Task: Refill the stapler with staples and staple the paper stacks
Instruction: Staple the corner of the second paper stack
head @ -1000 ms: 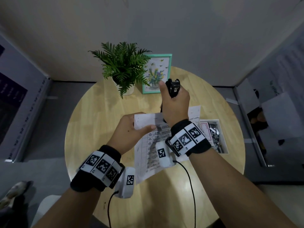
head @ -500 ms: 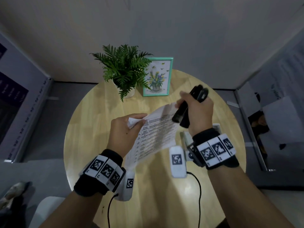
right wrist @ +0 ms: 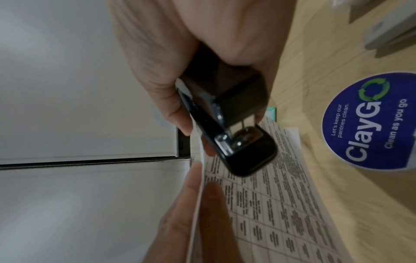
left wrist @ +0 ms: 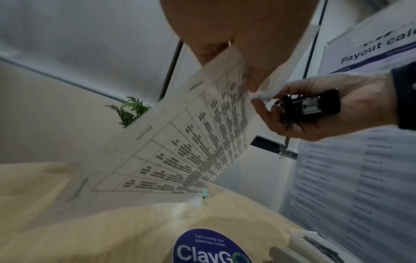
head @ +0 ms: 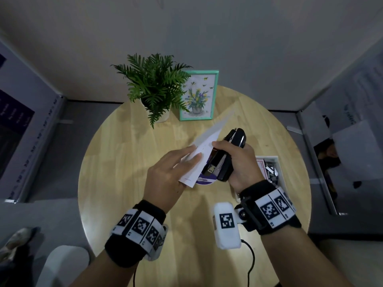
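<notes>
Head view, frame centre: right hand (head: 238, 162) wrapped tight round glossy black stapler (head: 228, 154) with bright metal channel; left hand (head: 165, 175) pinching thin printed paper stack (head: 205, 150), tilted above round pale wooden table (head: 124, 162), just beside stapler's mouth.

I see a round wooden table (head: 124, 162) carrying 1 potted fern (head: 154, 88) beside 1 teal-framed flower picture (head: 198, 95) at its far edge, plus 1 blue ClayGo sticker (right wrist: 369, 121) nearer me.
</notes>
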A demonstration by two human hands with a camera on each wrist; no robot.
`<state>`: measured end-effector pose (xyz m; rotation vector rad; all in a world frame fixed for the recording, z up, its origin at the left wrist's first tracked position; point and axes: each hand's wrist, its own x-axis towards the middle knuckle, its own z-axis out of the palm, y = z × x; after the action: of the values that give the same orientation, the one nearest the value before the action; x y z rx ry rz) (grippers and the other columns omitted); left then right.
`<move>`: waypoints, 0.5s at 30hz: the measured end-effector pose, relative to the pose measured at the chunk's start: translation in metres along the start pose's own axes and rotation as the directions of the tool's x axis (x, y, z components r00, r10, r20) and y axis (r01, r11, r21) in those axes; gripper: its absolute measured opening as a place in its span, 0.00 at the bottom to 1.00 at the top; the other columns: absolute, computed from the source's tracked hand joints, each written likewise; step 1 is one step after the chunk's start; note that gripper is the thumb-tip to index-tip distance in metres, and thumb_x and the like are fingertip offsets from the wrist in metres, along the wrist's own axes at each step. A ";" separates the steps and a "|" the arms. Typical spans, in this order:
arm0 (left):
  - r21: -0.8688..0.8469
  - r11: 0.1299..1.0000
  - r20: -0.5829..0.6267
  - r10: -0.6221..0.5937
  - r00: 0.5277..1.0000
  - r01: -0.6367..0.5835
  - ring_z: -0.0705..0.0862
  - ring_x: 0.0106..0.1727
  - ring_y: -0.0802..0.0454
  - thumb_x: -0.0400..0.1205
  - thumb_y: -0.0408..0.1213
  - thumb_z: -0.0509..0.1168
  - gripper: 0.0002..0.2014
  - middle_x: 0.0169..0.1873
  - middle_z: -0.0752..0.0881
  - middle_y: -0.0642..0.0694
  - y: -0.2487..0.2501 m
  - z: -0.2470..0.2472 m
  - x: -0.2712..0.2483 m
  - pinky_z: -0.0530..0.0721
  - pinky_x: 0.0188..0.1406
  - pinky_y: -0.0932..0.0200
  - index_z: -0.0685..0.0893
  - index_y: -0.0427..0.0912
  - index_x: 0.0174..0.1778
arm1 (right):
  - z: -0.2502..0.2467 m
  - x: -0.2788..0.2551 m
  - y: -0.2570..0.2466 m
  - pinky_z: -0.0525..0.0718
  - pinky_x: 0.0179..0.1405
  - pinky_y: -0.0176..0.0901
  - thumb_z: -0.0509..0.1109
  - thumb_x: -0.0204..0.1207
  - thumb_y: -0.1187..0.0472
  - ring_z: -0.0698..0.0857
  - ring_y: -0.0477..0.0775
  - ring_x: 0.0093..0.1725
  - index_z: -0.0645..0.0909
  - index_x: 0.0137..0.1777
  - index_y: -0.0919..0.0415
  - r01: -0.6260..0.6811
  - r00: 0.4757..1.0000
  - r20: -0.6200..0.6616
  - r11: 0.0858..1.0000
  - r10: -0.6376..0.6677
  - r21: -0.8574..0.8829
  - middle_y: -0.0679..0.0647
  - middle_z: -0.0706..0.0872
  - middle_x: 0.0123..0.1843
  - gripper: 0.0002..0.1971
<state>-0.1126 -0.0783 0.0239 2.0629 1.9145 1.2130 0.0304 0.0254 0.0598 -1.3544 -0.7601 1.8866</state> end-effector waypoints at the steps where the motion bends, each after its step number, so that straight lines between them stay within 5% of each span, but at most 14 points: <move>1: 0.009 1.000 -0.006 0.006 1.000 -0.006 0.84 0.56 0.49 0.72 0.27 0.73 0.23 0.61 0.86 0.45 0.001 0.000 0.002 0.89 0.43 0.50 0.85 0.46 0.63 | 0.000 -0.001 0.000 0.87 0.45 0.58 0.76 0.68 0.72 0.85 0.63 0.40 0.78 0.40 0.65 0.000 1.000 0.011 1.000 0.000 0.005 0.63 0.84 0.37 0.08; 7: 0.091 0.994 -0.031 0.070 0.997 -0.067 0.78 0.53 0.49 0.76 0.31 0.70 0.19 0.57 0.75 0.49 0.006 0.003 0.009 0.87 0.32 0.48 0.81 0.49 0.63 | 0.003 -0.002 0.002 0.89 0.40 0.54 0.77 0.64 0.76 0.87 0.63 0.40 0.79 0.46 0.65 0.037 0.999 0.033 0.998 -0.035 -0.048 0.64 0.84 0.41 0.15; 15: 0.097 0.992 -0.016 0.087 0.996 -0.085 0.78 0.51 0.48 0.75 0.33 0.67 0.19 0.57 0.76 0.48 0.003 0.007 0.012 0.85 0.32 0.49 0.81 0.47 0.63 | 0.005 0.006 0.001 0.87 0.37 0.51 0.77 0.66 0.73 0.84 0.59 0.33 0.78 0.38 0.62 0.027 0.999 -0.042 0.999 -0.028 -0.034 0.59 0.83 0.33 0.10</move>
<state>-0.1074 -0.0652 0.0264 2.2111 1.9488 1.1849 0.0245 0.0289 0.0572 -1.3935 -0.7879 1.8252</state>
